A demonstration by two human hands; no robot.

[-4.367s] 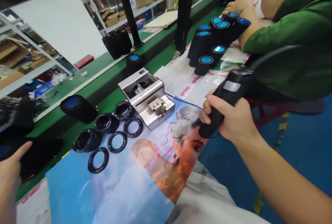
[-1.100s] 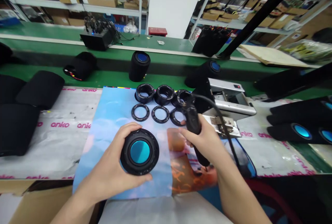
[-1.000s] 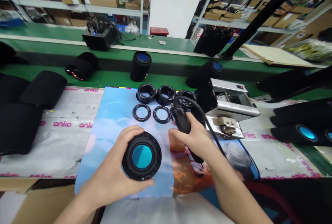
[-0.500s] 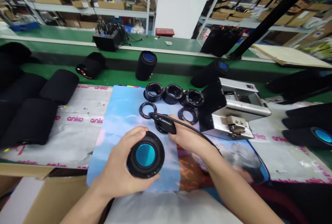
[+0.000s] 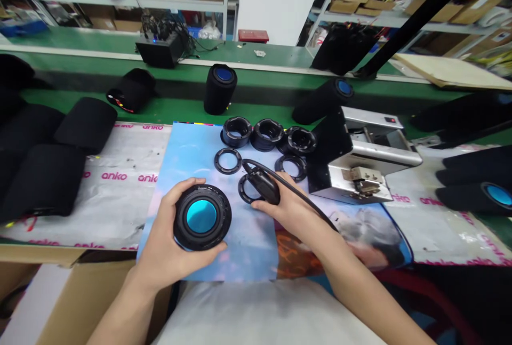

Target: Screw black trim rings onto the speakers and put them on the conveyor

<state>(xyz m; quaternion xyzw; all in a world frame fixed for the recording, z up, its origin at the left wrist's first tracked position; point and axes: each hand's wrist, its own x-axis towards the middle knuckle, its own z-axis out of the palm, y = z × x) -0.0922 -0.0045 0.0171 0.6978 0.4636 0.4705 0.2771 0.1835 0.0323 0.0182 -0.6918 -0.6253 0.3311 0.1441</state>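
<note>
My left hand (image 5: 172, 238) is wrapped round a black cylindrical speaker (image 5: 202, 216), its round end with a shiny blue disc facing up. In my right hand (image 5: 286, 201) is a black corded electric screwdriver (image 5: 265, 185); its cable loops over my forearm, and its tip is hidden. Under that hand lies a black ring (image 5: 247, 189), partly covered. Two more flat black rings lie close by, a left ring (image 5: 228, 160) and a right ring (image 5: 291, 167). Behind them stand three thicker black rings (image 5: 268, 134) in a row.
A silver and black screw feeder (image 5: 370, 158) stands to the right on the printed sheet (image 5: 160, 217). Black fabric-covered cylinders (image 5: 44, 179) lie at the left, and a blue-ended cylinder (image 5: 220, 89) stands behind. An open cardboard box (image 5: 92, 297) is at lower left.
My left hand has moved left with the speaker, whose blue end now faces more directly up. The screwdriver has turned in my right hand, uncovering more of the ring beneath. The view has shifted slightly.
</note>
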